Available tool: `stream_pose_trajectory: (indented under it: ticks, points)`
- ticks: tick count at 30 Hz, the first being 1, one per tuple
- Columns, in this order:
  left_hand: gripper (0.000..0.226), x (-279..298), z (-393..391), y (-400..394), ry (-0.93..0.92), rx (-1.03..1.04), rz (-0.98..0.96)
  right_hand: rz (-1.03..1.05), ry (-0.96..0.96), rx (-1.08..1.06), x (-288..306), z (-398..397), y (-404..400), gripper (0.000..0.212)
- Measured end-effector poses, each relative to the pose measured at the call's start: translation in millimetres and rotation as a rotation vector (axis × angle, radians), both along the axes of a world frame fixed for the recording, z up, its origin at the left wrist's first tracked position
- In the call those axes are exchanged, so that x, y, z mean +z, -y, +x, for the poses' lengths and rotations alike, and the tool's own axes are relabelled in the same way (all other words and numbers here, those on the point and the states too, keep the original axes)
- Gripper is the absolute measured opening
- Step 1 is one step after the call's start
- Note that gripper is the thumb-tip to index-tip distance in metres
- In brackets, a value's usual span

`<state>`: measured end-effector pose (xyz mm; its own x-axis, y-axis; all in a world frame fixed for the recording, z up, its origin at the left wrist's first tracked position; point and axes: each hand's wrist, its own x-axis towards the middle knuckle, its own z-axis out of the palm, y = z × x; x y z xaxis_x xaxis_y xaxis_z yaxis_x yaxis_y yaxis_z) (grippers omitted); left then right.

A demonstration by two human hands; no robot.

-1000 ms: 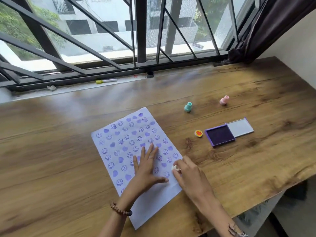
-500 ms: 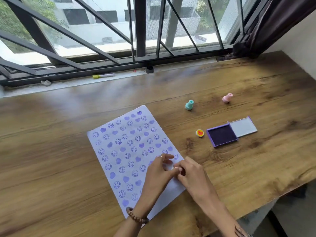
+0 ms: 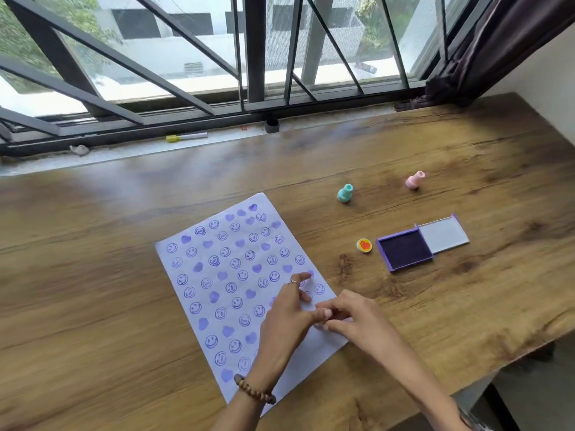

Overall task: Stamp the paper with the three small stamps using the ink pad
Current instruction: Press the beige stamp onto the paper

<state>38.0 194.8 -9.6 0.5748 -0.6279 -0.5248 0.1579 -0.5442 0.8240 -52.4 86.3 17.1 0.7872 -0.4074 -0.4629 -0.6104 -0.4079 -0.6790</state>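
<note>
Hands: my left hand [image 3: 287, 318] and right hand [image 3: 351, 318] meet over the paper [image 3: 236, 275], fingertips pinched together; whether they hold a stamp, I cannot tell.
Stamps: teal stamp [image 3: 344, 193] and pink stamp [image 3: 415, 180] stand apart beyond the ink pad [image 3: 404, 251].
Risk: fresh prints may smear under my left palm.

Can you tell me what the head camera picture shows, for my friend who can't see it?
Two hands, left hand and right hand, meet over a paper full of purple smiley and heart stamps. On the wooden table sit a teal stamp, a pink stamp and an open ink pad.
</note>
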Motion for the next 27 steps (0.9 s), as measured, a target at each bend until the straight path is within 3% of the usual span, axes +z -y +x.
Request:
stream_pose_trajectory:
  ticks: [3,4,7,11,19,27]
  points:
    - [0.064,-0.7,0.7,1.7,0.022,-0.007,0.011,0.536,0.002,-0.181,6.6,-5.0,12.5,0.013]
    - [0.063,-0.9,0.7,2.1,0.031,-0.009,0.014,0.593,0.023,-0.237,4.9,-5.4,12.8,0.013]
    - [0.061,-1.2,-0.1,0.4,0.077,-0.020,0.017,0.530,0.069,-0.345,-2.5,-1.2,8.2,0.005]
    - [0.060,-1.3,-2.0,-1.8,0.104,-0.014,0.012,0.563,0.081,-0.363,-7.7,1.3,9.4,0.008]
    - [0.060,0.9,-3.6,-1.1,0.112,-0.058,0.013,0.627,-0.009,-0.292,-9.2,2.7,18.5,0.007]
    - [0.054,3.7,-11.5,-4.4,0.253,-0.088,0.004,0.654,0.007,-0.244,-7.2,-2.1,22.5,0.010]
